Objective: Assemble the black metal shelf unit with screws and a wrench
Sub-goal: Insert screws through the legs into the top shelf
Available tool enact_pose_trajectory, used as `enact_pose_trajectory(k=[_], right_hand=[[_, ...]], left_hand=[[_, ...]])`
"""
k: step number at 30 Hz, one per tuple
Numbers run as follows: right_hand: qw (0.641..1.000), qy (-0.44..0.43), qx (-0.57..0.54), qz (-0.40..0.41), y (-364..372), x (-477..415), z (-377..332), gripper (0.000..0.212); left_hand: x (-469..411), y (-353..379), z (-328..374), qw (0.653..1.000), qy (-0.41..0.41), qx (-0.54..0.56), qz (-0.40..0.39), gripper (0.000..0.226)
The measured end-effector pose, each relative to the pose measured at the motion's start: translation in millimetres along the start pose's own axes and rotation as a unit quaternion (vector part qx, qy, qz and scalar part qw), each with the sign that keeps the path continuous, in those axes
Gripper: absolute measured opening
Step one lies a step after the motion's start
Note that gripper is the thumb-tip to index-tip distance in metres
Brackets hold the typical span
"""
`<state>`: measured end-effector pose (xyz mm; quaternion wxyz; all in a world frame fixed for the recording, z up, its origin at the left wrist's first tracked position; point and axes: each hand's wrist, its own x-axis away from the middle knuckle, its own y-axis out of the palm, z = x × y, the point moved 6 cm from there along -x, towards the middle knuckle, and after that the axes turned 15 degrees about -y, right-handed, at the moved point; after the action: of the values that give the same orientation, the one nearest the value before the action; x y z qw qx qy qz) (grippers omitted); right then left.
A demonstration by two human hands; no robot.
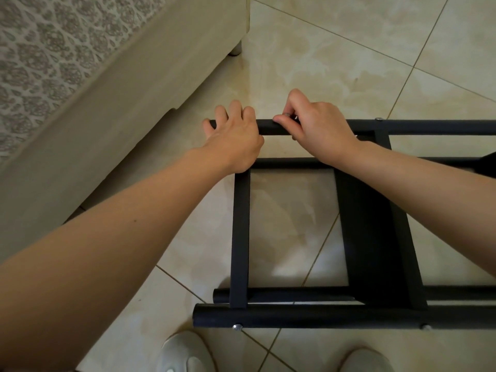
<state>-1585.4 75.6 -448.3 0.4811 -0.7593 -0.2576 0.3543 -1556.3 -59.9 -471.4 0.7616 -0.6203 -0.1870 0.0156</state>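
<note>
Black metal shelf unit (pixel 375 237): my left hand (pixel 236 138) grips its tube (pixel 273 127), my right hand (pixel 322 130) pinches a small silver screw (pixel 287 114); keep it straight.

The floor (pixel 349 63) was laid with glossy beige marbled tiles, grout lines running diagonally. At left, a beige upholstered furniture base (pixel 120 89) was noted, covered by patterned fabric (pixel 40 63) and raised on a short foot (pixel 235 49).

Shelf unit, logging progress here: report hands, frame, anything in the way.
Left hand grips far tube at its end. Right hand pinches screw on that tube. Shelf unit lies on tile floor. No wrench in view.
</note>
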Motion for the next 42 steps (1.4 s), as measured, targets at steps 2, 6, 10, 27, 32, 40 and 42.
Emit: enact_pose_trajectory(k=[2,6,10,27,32,40,42], right_hand=[[1.0,-0.004,0.0,0.005,0,0,0,0.035],[1.0,-0.006,-0.003,0.013,0,0,1,0.034],[0.999,0.005,-0.038,0.025,0,3,0,0.031],[0.946,0.132,-0.297,-0.007,13,98,-94,0.018],[0.895,0.191,-0.388,-0.111,35,118,-111,0.014],[0.773,0.268,-0.547,-0.179,56,136,-127,0.016],[0.757,0.275,-0.556,-0.207,60,138,-130,0.016]], left_hand=[[-1,0,-2,1.0,0.001,0.004,0.004,0.01],[-1,0,-9,0.999,0.02,0.035,0.018,0.029],[17,3,-23,0.996,0.042,0.067,0.033,0.061],[186,30,-76,0.948,0.251,0.077,-0.181,0.089],[198,34,-82,0.948,0.273,0.042,-0.161,0.107],[196,36,-83,0.952,0.28,0.082,-0.092,0.097],[196,36,-84,0.95,0.286,0.096,-0.079,0.096]])
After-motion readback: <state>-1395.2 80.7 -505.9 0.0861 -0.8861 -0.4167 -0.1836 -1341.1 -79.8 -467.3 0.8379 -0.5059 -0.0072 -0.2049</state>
